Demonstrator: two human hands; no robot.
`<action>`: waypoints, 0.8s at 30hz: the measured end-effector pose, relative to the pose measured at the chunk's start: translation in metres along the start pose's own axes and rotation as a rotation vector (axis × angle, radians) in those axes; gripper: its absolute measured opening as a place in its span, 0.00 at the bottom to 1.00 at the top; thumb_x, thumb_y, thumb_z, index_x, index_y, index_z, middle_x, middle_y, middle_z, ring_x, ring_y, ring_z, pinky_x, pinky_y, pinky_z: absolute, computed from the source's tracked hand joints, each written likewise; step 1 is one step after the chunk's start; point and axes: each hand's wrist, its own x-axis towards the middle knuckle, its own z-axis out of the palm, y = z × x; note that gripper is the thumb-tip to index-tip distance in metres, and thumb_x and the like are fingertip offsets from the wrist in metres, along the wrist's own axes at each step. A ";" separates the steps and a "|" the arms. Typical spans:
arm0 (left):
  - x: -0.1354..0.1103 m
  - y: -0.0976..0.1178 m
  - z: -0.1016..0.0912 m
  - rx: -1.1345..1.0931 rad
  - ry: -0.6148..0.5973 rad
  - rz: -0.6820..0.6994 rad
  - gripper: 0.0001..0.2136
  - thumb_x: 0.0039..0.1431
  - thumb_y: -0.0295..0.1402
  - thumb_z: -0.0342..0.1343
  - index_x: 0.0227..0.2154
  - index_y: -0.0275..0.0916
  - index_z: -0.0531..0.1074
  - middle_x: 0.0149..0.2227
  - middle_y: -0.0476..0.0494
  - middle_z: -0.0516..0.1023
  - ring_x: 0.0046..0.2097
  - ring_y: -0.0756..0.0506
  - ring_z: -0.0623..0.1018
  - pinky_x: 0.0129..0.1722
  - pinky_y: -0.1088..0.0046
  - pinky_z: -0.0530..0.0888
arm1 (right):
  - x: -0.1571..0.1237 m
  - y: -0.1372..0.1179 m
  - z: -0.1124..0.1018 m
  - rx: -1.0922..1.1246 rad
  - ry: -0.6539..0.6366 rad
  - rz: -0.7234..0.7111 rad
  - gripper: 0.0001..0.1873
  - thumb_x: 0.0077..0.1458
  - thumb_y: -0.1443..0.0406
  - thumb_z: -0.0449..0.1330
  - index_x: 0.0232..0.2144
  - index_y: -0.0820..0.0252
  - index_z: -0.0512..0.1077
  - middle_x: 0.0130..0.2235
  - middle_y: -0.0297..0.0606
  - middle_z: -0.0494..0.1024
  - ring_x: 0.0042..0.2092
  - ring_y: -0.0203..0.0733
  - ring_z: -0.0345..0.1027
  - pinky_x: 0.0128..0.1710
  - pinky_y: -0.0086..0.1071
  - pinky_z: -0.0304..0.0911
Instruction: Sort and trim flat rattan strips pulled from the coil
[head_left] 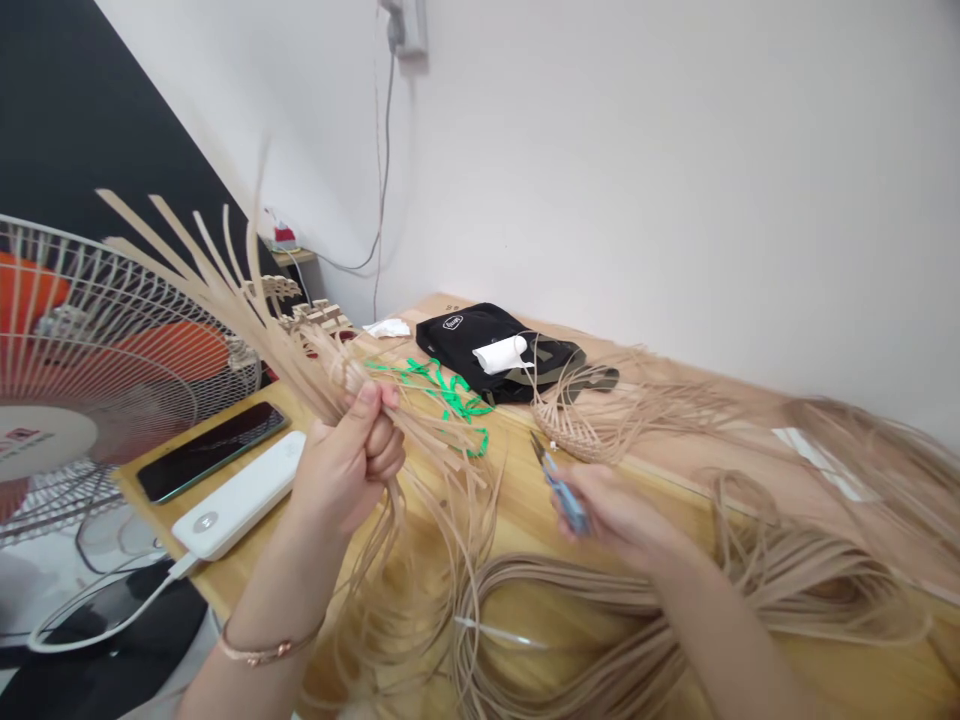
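Many flat tan strips [300, 340] are bunched in the left hand [352, 455], which is closed tight round them above the wooden surface [525, 520]; their ends fan up toward a fan [90, 360]. Right hand [611, 515], blurred, is curled round small scissors [559, 485]. Near the left hand lie a white power bank [240, 495] and a phone [210, 450]. A black bag [480, 345] lies farther back.
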 end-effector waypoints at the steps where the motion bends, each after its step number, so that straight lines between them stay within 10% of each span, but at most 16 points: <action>1: 0.000 0.000 -0.001 -0.005 -0.006 0.004 0.11 0.54 0.41 0.56 0.24 0.39 0.68 0.13 0.61 0.43 0.15 0.57 0.42 0.11 0.86 0.49 | -0.018 0.006 -0.001 0.059 -0.024 -0.007 0.14 0.58 0.59 0.46 0.24 0.59 0.60 0.22 0.29 0.64 0.20 0.29 0.62 0.19 0.23 0.59; 4: -0.002 -0.001 -0.004 -0.009 -0.025 0.014 0.11 0.55 0.41 0.55 0.24 0.39 0.68 0.13 0.61 0.42 0.15 0.57 0.42 0.11 0.86 0.48 | -0.060 0.031 0.015 0.406 -0.302 0.008 0.21 0.45 0.46 0.56 0.23 0.59 0.64 0.15 0.29 0.62 0.15 0.30 0.55 0.14 0.23 0.51; 9: -0.005 0.001 -0.004 -0.024 -0.065 0.055 0.11 0.57 0.40 0.53 0.25 0.39 0.69 0.14 0.60 0.41 0.15 0.57 0.40 0.12 0.85 0.48 | -0.065 0.063 0.073 0.754 -0.590 -0.031 0.21 0.39 0.52 0.65 0.27 0.63 0.67 0.22 0.34 0.69 0.19 0.28 0.58 0.20 0.22 0.50; 19: -0.010 -0.001 -0.004 -0.055 -0.082 0.067 0.12 0.53 0.42 0.57 0.24 0.39 0.69 0.14 0.61 0.40 0.14 0.58 0.42 0.12 0.86 0.49 | -0.064 0.057 0.112 1.067 -0.455 0.014 0.27 0.40 0.45 0.66 0.31 0.63 0.72 0.21 0.28 0.65 0.18 0.25 0.57 0.18 0.23 0.46; 24: -0.012 0.000 -0.003 -0.064 -0.101 0.064 0.12 0.53 0.42 0.57 0.24 0.39 0.70 0.14 0.61 0.40 0.14 0.58 0.42 0.12 0.85 0.48 | -0.063 0.050 0.115 1.123 -0.607 0.043 0.28 0.38 0.44 0.67 0.29 0.64 0.71 0.18 0.29 0.66 0.16 0.26 0.56 0.17 0.23 0.43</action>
